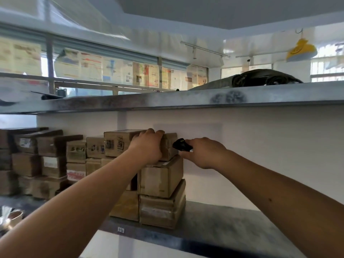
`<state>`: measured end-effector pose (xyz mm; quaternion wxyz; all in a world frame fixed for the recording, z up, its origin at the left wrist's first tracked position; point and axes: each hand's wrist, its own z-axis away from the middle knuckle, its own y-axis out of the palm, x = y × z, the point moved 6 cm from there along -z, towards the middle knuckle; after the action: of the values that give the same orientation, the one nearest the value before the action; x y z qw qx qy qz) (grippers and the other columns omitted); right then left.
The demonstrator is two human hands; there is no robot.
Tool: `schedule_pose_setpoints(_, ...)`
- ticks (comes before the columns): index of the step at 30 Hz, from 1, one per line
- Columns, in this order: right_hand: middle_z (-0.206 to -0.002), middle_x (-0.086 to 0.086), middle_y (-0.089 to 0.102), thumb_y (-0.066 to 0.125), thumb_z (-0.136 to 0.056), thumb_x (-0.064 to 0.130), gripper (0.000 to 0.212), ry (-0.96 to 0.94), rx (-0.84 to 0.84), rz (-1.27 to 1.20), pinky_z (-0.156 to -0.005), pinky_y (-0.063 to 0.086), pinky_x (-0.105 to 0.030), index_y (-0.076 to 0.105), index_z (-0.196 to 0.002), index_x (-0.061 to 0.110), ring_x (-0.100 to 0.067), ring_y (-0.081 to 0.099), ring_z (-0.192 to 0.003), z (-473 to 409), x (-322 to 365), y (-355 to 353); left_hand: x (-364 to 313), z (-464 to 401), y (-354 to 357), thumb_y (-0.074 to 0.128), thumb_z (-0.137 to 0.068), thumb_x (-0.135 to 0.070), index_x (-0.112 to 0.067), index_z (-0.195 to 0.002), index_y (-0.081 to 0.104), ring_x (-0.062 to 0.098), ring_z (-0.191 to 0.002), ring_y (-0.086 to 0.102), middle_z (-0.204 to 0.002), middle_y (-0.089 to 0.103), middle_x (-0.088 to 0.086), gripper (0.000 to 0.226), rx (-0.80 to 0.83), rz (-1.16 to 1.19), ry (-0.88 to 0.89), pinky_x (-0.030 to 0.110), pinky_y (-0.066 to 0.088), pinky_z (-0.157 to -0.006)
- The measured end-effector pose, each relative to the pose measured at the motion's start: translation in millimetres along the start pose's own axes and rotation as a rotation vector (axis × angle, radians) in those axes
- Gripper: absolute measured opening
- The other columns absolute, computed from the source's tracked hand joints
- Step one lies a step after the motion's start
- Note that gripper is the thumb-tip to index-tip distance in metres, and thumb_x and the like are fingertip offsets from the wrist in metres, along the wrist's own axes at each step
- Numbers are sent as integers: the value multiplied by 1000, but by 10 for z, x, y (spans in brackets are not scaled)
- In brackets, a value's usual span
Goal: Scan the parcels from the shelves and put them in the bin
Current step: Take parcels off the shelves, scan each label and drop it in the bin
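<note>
A long brown cardboard parcel (119,143) lies on top of a stack of parcels on the grey metal shelf (214,220). My left hand (147,146) grips the parcel's right end, fingers curled over its top edge. Just to the right, my right hand (201,153) holds a small black scanner (181,145), its head pointing left toward the parcel's end. Two more boxes (160,178) sit stacked under the gripped parcel. No bin is in view.
Several more cardboard parcels (46,161) fill the shelf's left side, stacked in rows. The upper shelf (167,101) hangs close overhead with dark rolled material (260,79) on it. A white wall backs the shelf. A tape roll (13,216) lies at lower left.
</note>
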<state>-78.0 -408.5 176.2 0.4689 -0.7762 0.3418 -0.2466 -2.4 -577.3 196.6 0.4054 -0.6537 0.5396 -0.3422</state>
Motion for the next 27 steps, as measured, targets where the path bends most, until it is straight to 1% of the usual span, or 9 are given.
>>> schedule_pose_setpoints(4, -137, 0, 63, 47, -98, 72, 68, 46, 20, -11, -90, 56, -37, 45, -154, 33, -22, 63, -110, -77, -126, 31, -10, -61, 13, 64, -83, -17, -30, -149, 49, 29, -128, 50, -136, 50, 3, 69, -96, 211, 8, 49, 52, -103)
schedule_pose_setpoints(7, -143, -2, 60, 46, -97, 73, 74, 81, 32, -38, -93, 54, -34, 41, -157, 30, -22, 61, -116, -75, -219, 28, 0, -66, -30, 68, -79, -13, -31, -143, 56, 23, -129, 46, -140, 47, -1, 68, -213, 327, 16, 37, 49, -101)
schedule_pose_setpoints(11, -147, -2, 58, 47, -96, 73, 74, 108, 10, -58, -94, 53, -33, 39, -158, 32, -23, 60, -120, -42, -334, 18, 115, -124, -29, 80, -84, -35, -31, -138, 61, 22, -121, 57, -143, 46, 0, 58, -321, 524, -81, 29, 47, -101)
schedule_pose_setpoints(13, -147, -2, 57, 47, -98, 70, 71, 108, 2, -52, -93, 52, -32, 37, -158, 34, -23, 60, -120, -19, -366, 3, 132, -172, 21, 82, -80, -55, -32, -137, 61, 22, -115, 62, -141, 52, 0, 65, -286, 605, -136, 34, 52, -101)
schedule_pose_setpoints(15, -145, -2, 58, 47, -99, 68, 68, 107, -4, -55, -92, 54, -33, 37, -158, 35, -22, 61, -117, -10, -392, 8, 125, -192, 50, 80, -79, -65, -31, -132, 64, 20, -117, 60, -134, 56, -4, 65, -255, 802, -178, 38, 53, -102)
schedule_pose_setpoints(17, -145, -2, 58, 47, -99, 69, 69, 115, -3, -58, -94, 54, -36, 36, -158, 37, -23, 61, -118, -1, -422, 22, 134, -227, 83, 83, -80, -60, -30, -122, 71, 19, -118, 60, -130, 61, -4, 53, -247, 1040, -217, 41, 52, -104)
schedule_pose_setpoints(20, -146, -1, 57, 47, -98, 70, 71, 129, 4, -66, -94, 53, -34, 35, -159, 36, -22, 60, -119, 5, -471, 49, 216, -295, 151, 92, -78, -36, -27, -107, 76, 25, -105, 70, -121, 71, 5, 34, -240, 1250, -317, 45, 60, -96)
schedule_pose_setpoints(23, -146, 0, 57, 49, -98, 69, 70, 145, 27, -121, -89, 51, -30, 39, -158, 34, -20, 60, -118, -12, -520, 83, 148, -360, 249, 94, -76, -28, -21, -122, 70, 28, -97, 74, -113, 73, 10, 53, -60, 1342, -363, 41, 63, -88)
schedule_pose_setpoints(27, -148, -1, 57, 52, -99, 66, 68, 161, 50, -238, -92, 51, -30, 43, -157, 32, -21, 60, -118, 15, -541, 169, -13, -333, 321, 90, -81, -27, -35, -155, 42, 33, -104, 73, -127, 67, 13, 88, 206, 1370, -337, 44, 61, -89)
